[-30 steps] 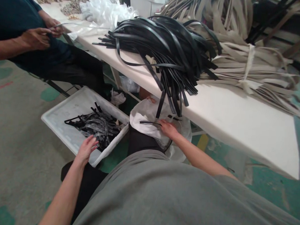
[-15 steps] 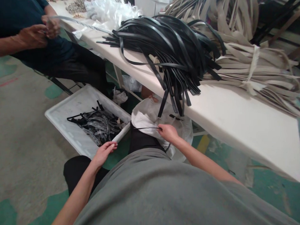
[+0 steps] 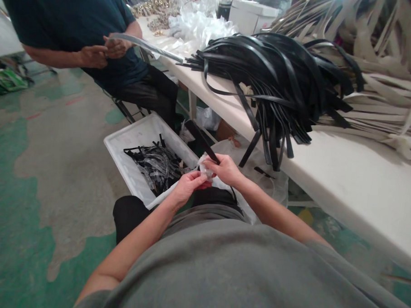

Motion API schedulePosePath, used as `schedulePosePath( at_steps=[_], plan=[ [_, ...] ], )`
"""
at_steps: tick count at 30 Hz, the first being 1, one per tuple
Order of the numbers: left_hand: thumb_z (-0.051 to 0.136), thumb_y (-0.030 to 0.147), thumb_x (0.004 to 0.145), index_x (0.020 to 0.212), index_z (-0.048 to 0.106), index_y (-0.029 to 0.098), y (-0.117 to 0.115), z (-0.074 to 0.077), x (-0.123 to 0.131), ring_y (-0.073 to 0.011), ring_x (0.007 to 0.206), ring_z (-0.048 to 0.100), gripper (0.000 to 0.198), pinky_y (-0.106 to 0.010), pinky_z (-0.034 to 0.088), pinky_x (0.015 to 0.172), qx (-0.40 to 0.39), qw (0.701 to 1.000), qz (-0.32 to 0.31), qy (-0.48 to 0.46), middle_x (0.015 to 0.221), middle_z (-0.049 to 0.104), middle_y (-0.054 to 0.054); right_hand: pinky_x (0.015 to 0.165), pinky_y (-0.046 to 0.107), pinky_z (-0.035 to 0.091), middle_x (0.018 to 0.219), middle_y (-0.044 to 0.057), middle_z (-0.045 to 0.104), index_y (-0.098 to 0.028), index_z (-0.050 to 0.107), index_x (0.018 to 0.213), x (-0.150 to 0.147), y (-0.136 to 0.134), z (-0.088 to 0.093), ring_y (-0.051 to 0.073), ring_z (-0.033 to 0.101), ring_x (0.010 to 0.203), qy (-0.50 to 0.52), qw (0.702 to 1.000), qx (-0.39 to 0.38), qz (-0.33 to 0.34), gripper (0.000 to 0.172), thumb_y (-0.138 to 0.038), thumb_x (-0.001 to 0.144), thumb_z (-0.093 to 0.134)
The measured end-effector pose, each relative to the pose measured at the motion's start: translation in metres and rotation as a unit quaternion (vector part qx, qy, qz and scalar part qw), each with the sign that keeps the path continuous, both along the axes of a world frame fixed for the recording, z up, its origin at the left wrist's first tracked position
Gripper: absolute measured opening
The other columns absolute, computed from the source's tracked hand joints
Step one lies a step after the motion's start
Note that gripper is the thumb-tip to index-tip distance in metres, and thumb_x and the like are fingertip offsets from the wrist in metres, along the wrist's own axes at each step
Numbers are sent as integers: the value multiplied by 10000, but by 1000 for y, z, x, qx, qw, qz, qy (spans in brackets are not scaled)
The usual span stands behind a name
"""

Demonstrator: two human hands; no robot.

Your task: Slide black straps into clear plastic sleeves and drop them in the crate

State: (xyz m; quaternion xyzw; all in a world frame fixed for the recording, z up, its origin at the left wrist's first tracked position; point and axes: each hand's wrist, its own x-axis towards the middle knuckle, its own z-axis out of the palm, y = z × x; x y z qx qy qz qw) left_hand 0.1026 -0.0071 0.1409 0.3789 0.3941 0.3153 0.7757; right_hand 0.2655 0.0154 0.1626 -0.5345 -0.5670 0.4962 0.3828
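Both my hands meet above my lap. My right hand point(image 3: 227, 169) is closed round a black strap point(image 3: 202, 141), whose wide end points up and to the left. Between my hands is a small piece of clear plastic point(image 3: 206, 167), and the fingers of my left hand point(image 3: 190, 185) are pinched on its lower edge. Just beyond my hands, a large bundle of black straps point(image 3: 273, 80) lies on the white table point(image 3: 347, 178), its ends hanging over the near edge.
Left of my hands, a white bin point(image 3: 123, 166) holds plastic-wrapped black strips point(image 3: 160, 165). A white sack point(image 3: 275, 189) sits under the table edge. Beige straps point(image 3: 374, 102) lie at the right. A seated person point(image 3: 90, 53) at the left holds a long plastic-covered strip point(image 3: 145, 44).
My hands have come together, the left one moving right and closing on the plastic. The strap in my right hand now points upward. The view has shifted left.
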Motion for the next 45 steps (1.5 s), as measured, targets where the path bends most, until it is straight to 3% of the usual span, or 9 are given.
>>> schedulePosePath(
  at_steps=[5,11,14,18,22,28,34,40,45],
  plan=[
    [811,401,652,838,717,143,2,-1,-5,-158,710,658,332,-291,501,763,7,1000,9,16,780,721,-46,558,228,400,645,3,645,-173,686,792,27,2,10,118,549,569,-211,974,74,-20,308,-401,892,505],
    [777,439,671,807,701,145,10,-6,-29,-178,737,679,333,-295,512,750,3,997,71,21,810,740,-67,622,281,425,900,82,743,-223,717,1025,88,-26,2,239,678,817,-553,832,-30,-19,283,-362,914,498],
    [764,396,686,812,693,138,15,-6,-42,-178,733,682,296,-283,509,736,17,994,95,44,804,739,-68,672,320,481,1031,121,729,-210,671,1178,101,-49,-2,271,686,888,-587,807,-63,-15,357,-369,925,476],
    [724,344,700,796,675,135,17,-2,-52,-177,688,678,235,-291,525,707,6,993,112,20,754,731,-65,660,319,536,1106,125,697,-165,671,1183,85,-64,14,250,672,884,-381,917,16,-115,424,-414,940,429],
    [689,326,702,747,653,140,18,5,-58,-157,599,645,195,-270,522,626,25,993,112,3,671,706,-50,520,272,545,860,68,674,-147,716,1102,40,-44,27,142,593,605,-53,996,-59,-41,518,-542,912,441],
    [643,333,732,745,648,130,25,31,-82,-118,497,561,204,-220,451,497,90,992,76,49,587,648,-32,451,190,510,857,35,635,-159,701,1083,-41,9,4,126,572,680,96,981,-104,135,407,-404,758,680],
    [617,344,747,639,590,147,42,51,-115,-91,423,482,226,-202,382,436,143,981,76,103,506,576,-5,435,185,497,749,3,600,-141,660,857,-86,27,-1,112,552,637,165,956,-142,196,343,-377,640,781],
    [592,250,730,674,577,154,63,51,-128,-101,444,510,113,-194,397,436,96,972,209,53,514,580,1,449,177,472,854,59,703,-133,665,1047,-102,23,-3,115,585,645,207,917,-190,283,469,-429,692,745],
    [540,231,790,645,559,163,68,51,-120,-78,424,459,162,-182,388,433,0,954,289,-73,502,523,27,403,191,428,594,-42,577,-140,638,1007,-120,16,-9,75,453,472,237,928,-187,217,450,-422,676,752]
  ],
)
